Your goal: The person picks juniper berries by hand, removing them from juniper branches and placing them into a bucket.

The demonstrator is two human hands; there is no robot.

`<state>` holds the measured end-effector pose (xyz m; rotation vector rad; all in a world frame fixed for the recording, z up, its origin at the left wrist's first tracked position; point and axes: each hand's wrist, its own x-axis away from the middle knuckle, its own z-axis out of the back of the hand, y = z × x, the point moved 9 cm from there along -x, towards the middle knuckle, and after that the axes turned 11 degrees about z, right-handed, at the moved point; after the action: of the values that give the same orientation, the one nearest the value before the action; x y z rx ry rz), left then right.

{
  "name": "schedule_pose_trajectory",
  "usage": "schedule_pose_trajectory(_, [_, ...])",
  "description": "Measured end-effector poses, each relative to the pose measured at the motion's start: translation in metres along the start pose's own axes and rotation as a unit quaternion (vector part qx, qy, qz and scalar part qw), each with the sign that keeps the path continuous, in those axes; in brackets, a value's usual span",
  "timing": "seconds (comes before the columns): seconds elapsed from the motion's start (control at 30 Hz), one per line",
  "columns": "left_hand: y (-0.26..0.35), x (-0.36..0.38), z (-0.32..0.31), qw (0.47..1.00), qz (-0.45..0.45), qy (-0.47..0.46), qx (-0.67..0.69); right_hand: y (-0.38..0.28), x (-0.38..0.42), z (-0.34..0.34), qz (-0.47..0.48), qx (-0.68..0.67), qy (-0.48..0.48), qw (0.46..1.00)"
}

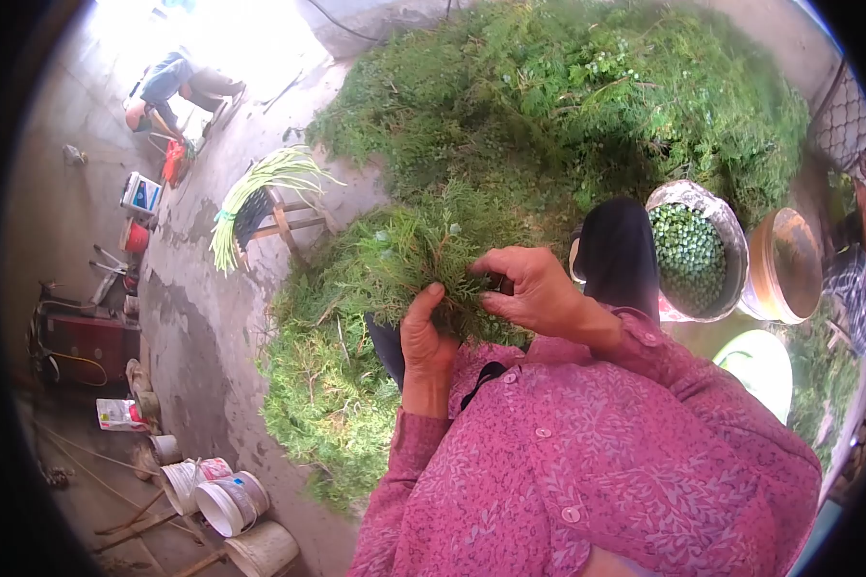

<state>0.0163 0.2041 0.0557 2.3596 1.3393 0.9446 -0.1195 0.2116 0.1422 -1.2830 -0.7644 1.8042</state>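
My left hand (427, 338) is closed around a bushy evergreen sprig (419, 260), thumb pressed on its stems, in front of my lap. Close against the sprig's right side is my right hand (541, 293), its thumb and curled forefinger drawn together; what lies between them is too small to make out. A few pale green cones show among the sprig's leaves. To the right of my knee, a bucket (738, 231) holds many small green cones (688, 255).
A large heap of evergreen branches (568, 106) spreads ahead. Another bucket (801, 264) and a pale green round object (755, 370) are at right. Long green stalks (260, 192) lie on a stool (281, 226). Several white buckets (223, 505) stand lower left. A person (178, 87) bends at far left.
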Motion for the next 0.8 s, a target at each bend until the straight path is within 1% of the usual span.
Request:
schedule_pose_trajectory(0.07, [0.001, 0.001, -0.003, 1.0, -0.003, -0.008, 0.013, 0.003, 0.001, -0.006, -0.011, -0.003, -0.037, 0.999])
schedule_pose_trajectory(0.1, [0.0, 0.0, -0.001, 1.0, -0.003, -0.007, 0.012, 0.003, 0.002, -0.006, -0.012, -0.004, -0.037, 0.999])
schedule_pose_trajectory(0.17, [0.001, -0.002, 0.011, 0.999, -0.012, 0.045, -0.002, 0.008, 0.005, -0.009, -0.035, -0.055, -0.032, 0.997])
schedule_pose_trajectory(0.2, [0.002, -0.002, 0.009, 0.999, -0.012, 0.045, -0.002, 0.011, 0.006, -0.01, -0.035, -0.056, -0.032, 0.997])
schedule_pose_trajectory(0.27, [0.0, -0.001, 0.007, 0.997, 0.009, 0.072, -0.016, 0.027, 0.011, -0.015, -0.109, -0.202, 0.0, 0.973])
schedule_pose_trajectory(0.3, [0.0, 0.0, 0.004, 0.997, 0.009, 0.072, -0.017, 0.026, 0.01, -0.013, -0.109, -0.202, 0.001, 0.973])
schedule_pose_trajectory(0.37, [0.005, 0.002, 0.0, 0.996, -0.023, 0.079, -0.044, 0.028, 0.016, -0.022, -0.212, -0.335, -0.039, 0.917])
schedule_pose_trajectory(0.4, [0.004, 0.002, -0.001, 0.996, -0.023, 0.079, -0.044, 0.026, 0.015, -0.019, -0.212, -0.336, -0.039, 0.917])
schedule_pose_trajectory(0.47, [0.012, 0.004, -0.001, 0.99, -0.072, 0.094, -0.082, 0.027, 0.023, -0.019, -0.267, -0.4, -0.049, 0.876])
schedule_pose_trajectory(0.5, [0.016, 0.004, 0.004, 0.989, -0.073, 0.095, -0.082, 0.026, 0.023, -0.012, -0.267, -0.401, -0.05, 0.875])
schedule_pose_trajectory(0.57, [0.019, 0.004, 0.037, 0.975, -0.023, 0.199, -0.091, 0.021, 0.011, 0.022, -0.198, -0.397, 0.029, 0.896])
schedule_pose_trajectory(0.6, [0.02, 0.004, 0.039, 0.975, -0.022, 0.199, -0.093, 0.02, 0.006, 0.026, -0.197, -0.398, 0.031, 0.895])
schedule_pose_trajectory(0.67, [0.027, 0.006, 0.026, 0.987, -0.076, 0.108, -0.095, 0.025, 0.005, 0.039, -0.23, -0.43, 0.088, 0.868])
schedule_pose_trajectory(0.7, [0.026, 0.008, 0.025, 0.987, -0.075, 0.106, -0.098, 0.028, 0.004, 0.04, -0.229, -0.43, 0.092, 0.868])
schedule_pose_trajectory(0.77, [0.019, 0.008, 0.021, 0.99, -0.035, 0.103, -0.089, 0.036, 0.003, 0.029, -0.24, -0.352, 0.027, 0.904])
schedule_pose_trajectory(0.8, [0.017, 0.01, 0.017, 0.99, -0.035, 0.102, -0.093, 0.038, 0.002, 0.023, -0.238, -0.353, 0.029, 0.904])
